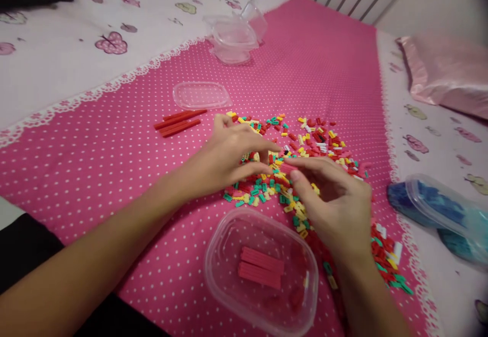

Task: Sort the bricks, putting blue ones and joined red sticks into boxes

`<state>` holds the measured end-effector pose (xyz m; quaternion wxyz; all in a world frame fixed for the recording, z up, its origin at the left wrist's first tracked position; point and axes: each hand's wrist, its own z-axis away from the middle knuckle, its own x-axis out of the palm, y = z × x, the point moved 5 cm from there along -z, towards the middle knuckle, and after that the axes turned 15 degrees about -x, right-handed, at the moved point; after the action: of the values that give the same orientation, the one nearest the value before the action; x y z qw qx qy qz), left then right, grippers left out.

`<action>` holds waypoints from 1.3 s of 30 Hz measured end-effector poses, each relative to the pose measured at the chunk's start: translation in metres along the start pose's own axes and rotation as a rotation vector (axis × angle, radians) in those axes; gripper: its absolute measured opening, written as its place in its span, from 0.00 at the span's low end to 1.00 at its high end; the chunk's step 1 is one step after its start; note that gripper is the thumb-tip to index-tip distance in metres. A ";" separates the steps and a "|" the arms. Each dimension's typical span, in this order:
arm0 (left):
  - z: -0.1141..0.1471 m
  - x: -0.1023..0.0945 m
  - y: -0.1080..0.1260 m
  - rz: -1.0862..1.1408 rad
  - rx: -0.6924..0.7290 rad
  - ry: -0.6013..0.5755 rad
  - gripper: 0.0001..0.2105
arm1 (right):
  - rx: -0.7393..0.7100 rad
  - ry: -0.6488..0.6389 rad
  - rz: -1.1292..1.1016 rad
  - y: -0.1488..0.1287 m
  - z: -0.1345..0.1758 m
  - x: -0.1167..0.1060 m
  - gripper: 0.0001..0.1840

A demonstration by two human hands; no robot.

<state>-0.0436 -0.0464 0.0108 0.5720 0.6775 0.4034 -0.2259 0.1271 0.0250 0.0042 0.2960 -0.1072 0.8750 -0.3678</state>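
The right hand (pixel 331 189) pinched a pink piece (pixel 286 168) between thumb and fingertips, above the heap (pixel 263 192) at the middle of the dotted cloth (pixel 145 164). The left hand (pixel 244 151), facing it, held its thumb and forefinger apart, their tips just beside the piece; whether either touched it could not be told from where I stood. The heap consisted of small bricks in red, yellow, green, pink and white, spread loosely beneath both hands and along the right forearm. Nearest the person stood a clear tub (pixel 212 281), open at the top, in which two pink bars (pixel 261 267) lay side by side on the floor; red shapes also showed at its right wall, though whether inside or behind it was unclear. Beyond the left hand lay a clear lid (pixel 202 95), flat on the cloth, with several red rods (pixel 179 122) near its closer edge, roughly parallel. Farther back, clear containers (pixel 233 37) were grouped together, some stacked. At the right border, a container of dark blue pieces (pixel 427 202) rested near a second, holding teal pieces (pixel 459 245), the latter partly hidden.
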 end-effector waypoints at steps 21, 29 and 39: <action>0.011 -0.008 0.003 -0.135 -0.132 0.156 0.06 | 0.362 -0.005 -0.394 0.020 0.008 0.026 0.07; 0.014 0.003 0.009 -0.103 -0.101 0.182 0.07 | 0.323 0.029 -0.375 0.020 0.010 0.024 0.10; 0.015 0.005 0.011 -0.058 -0.069 0.138 0.05 | 0.295 -0.005 -0.373 0.017 0.007 0.025 0.09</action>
<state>-0.0296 -0.0592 0.0093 0.5592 0.6592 0.4691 -0.1812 0.1114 0.0226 -0.0225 0.2373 -0.2234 0.7760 -0.5399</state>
